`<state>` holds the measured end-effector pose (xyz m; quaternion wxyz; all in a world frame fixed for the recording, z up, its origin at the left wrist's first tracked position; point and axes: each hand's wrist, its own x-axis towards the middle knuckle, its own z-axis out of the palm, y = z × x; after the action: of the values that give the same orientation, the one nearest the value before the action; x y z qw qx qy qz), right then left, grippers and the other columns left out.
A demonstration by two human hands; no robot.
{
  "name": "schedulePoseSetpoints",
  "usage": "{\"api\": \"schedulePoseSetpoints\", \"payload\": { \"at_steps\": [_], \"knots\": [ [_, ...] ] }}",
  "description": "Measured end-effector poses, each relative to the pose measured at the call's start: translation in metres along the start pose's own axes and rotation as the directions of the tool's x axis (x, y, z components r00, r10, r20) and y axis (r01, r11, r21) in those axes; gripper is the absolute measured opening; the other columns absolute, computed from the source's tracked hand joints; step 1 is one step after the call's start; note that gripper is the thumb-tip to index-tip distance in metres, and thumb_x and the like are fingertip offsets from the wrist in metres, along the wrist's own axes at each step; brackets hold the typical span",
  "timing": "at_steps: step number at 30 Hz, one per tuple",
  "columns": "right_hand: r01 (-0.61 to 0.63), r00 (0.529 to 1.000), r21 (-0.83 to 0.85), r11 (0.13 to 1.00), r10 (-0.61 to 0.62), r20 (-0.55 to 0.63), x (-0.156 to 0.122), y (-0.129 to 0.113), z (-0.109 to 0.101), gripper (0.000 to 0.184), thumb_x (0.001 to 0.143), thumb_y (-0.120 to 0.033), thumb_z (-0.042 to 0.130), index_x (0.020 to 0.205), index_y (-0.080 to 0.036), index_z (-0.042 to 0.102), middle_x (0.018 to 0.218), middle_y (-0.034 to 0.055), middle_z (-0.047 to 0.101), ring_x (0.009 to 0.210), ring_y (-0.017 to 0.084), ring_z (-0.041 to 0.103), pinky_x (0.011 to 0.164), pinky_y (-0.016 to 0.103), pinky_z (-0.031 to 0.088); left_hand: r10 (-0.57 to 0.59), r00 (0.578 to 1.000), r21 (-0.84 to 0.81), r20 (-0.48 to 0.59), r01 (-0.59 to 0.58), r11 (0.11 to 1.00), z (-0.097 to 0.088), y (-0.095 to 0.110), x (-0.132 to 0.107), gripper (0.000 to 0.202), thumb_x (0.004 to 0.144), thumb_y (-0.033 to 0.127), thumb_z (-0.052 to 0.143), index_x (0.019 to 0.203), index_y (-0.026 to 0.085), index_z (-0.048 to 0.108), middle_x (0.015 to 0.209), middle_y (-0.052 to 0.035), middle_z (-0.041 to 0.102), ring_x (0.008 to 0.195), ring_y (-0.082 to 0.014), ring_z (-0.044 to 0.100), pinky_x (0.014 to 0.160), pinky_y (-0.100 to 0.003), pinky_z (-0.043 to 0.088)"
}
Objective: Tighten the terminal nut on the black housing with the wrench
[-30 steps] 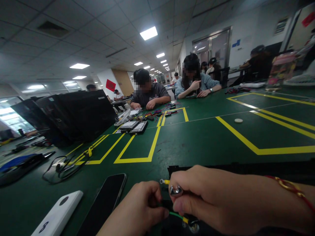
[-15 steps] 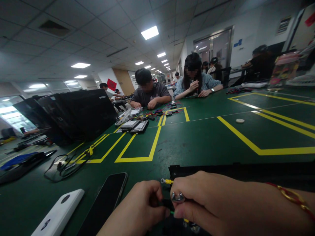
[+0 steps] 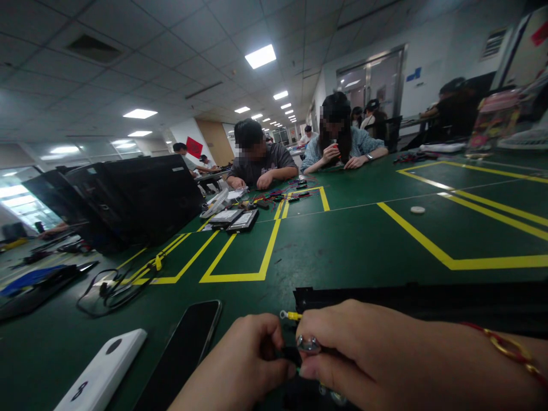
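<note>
My left hand (image 3: 252, 354) is closed in a pinch, its thumb tip at a short green wire (image 3: 298, 370). Close beside it, my right hand (image 3: 363, 348) is curled round a shiny rounded metal piece (image 3: 309, 344), which shows between forefinger and thumb; the rest is hidden in the palm. A ring terminal (image 3: 283, 314) on a yellow sleeve sticks out past the right knuckles. Under both hands lies a black part (image 3: 295, 394), mostly covered. Small shiny bits (image 3: 336, 395) show below the right thumb, too dim to name.
A long black panel (image 3: 411, 302) lies behind my right hand. To the left are a phone (image 3: 184, 348), a white power bank-like block (image 3: 103, 371) and a looped black cable (image 3: 115, 291). Hard drives (image 3: 243, 221) and black cases (image 3: 141, 194) stand farther back. Two people sit opposite.
My right hand has tilted slightly, and the yellow bit below its thumb is now hidden. My left hand stays put. Across the table, one person's raised hand has shifted, showing something red-orange.
</note>
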<state>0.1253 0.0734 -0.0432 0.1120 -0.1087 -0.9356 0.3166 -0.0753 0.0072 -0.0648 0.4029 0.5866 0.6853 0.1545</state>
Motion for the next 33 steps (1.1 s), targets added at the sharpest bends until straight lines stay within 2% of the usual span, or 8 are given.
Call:
{"api": "schedulePoseSetpoints", "payload": {
  "at_steps": [5, 13, 20, 23, 29, 33],
  "knots": [
    [-0.004, 0.999, -0.020, 1.000, 0.003, -0.039, 0.000, 0.000, 0.002, 0.017, 0.090, 0.000, 0.064, 0.096, -0.012, 0.053, 0.083, -0.0033, 0.048, 0.067, 0.010, 0.043, 0.053, 0.019, 0.016, -0.011, 0.999, -0.024, 0.030, 0.012, 1.000, -0.001, 0.002, -0.001, 0.009, 0.068, 0.017, 0.063, 0.077, 0.016, 0.062, 0.075, 0.0004, 0.068, 0.060, -0.0128, 0.055, 0.050, -0.020, 0.034],
    [-0.059, 0.993, -0.071, 0.996, 0.051, -0.107, 0.002, -0.005, 0.009, 0.020, 0.084, 0.006, 0.062, 0.093, -0.009, 0.052, 0.078, -0.0019, 0.046, 0.062, 0.011, 0.042, 0.051, 0.019, 0.014, 0.029, 0.999, -0.013, 0.027, -0.029, 0.999, 0.000, -0.001, 0.001, 0.007, 0.068, 0.017, 0.059, 0.074, 0.017, 0.059, 0.069, 0.0015, 0.064, 0.062, -0.0144, 0.057, 0.051, -0.021, 0.036],
    [-0.096, 0.981, -0.082, 0.992, 0.080, -0.174, 0.002, -0.007, 0.017, 0.018, 0.085, 0.006, 0.059, 0.090, -0.009, 0.051, 0.079, -0.0012, 0.046, 0.063, 0.011, 0.043, 0.052, 0.020, 0.016, 0.032, 0.999, 0.016, 0.039, -0.033, 0.999, 0.001, -0.008, 0.004, 0.007, 0.068, 0.019, 0.058, 0.072, 0.018, 0.053, 0.070, 0.0003, 0.064, 0.058, -0.0135, 0.054, 0.047, -0.021, 0.034],
    [-0.103, 0.970, -0.084, 0.991, 0.082, -0.230, 0.000, -0.005, 0.021, 0.018, 0.085, 0.006, 0.058, 0.091, -0.009, 0.051, 0.080, -0.0013, 0.046, 0.064, 0.011, 0.042, 0.054, 0.020, 0.018, 0.037, 0.999, 0.020, 0.030, -0.038, 0.999, 0.001, -0.008, 0.004, 0.007, 0.068, 0.019, 0.058, 0.070, 0.018, 0.052, 0.067, 0.0016, 0.061, 0.059, -0.0131, 0.054, 0.048, -0.021, 0.035],
    [-0.148, 0.932, -0.053, 0.988, 0.122, -0.343, 0.000, -0.005, 0.034, 0.026, 0.083, 0.008, 0.057, 0.099, -0.011, 0.050, 0.084, -0.0008, 0.046, 0.073, 0.014, 0.046, 0.056, 0.022, 0.016, 0.033, 0.999, -0.017, 0.038, -0.032, 0.999, 0.003, -0.008, 0.006, 0.006, 0.067, 0.017, 0.057, 0.072, 0.017, 0.053, 0.060, 0.0049, 0.052, 0.051, -0.0105, 0.045, 0.043, -0.020, 0.032],
    [-0.175, 0.917, 0.012, 0.984, 0.167, -0.362, -0.002, -0.006, 0.031, 0.021, 0.088, 0.009, 0.055, 0.094, -0.010, 0.048, 0.080, -0.0017, 0.045, 0.068, 0.011, 0.043, 0.054, 0.022, 0.018, 0.036, 0.999, -0.035, 0.028, -0.035, 0.999, 0.004, -0.009, 0.007, 0.010, 0.066, 0.017, 0.060, 0.069, 0.018, 0.050, 0.058, 0.0063, 0.050, 0.050, -0.0102, 0.046, 0.044, -0.020, 0.031]
  ]
}}
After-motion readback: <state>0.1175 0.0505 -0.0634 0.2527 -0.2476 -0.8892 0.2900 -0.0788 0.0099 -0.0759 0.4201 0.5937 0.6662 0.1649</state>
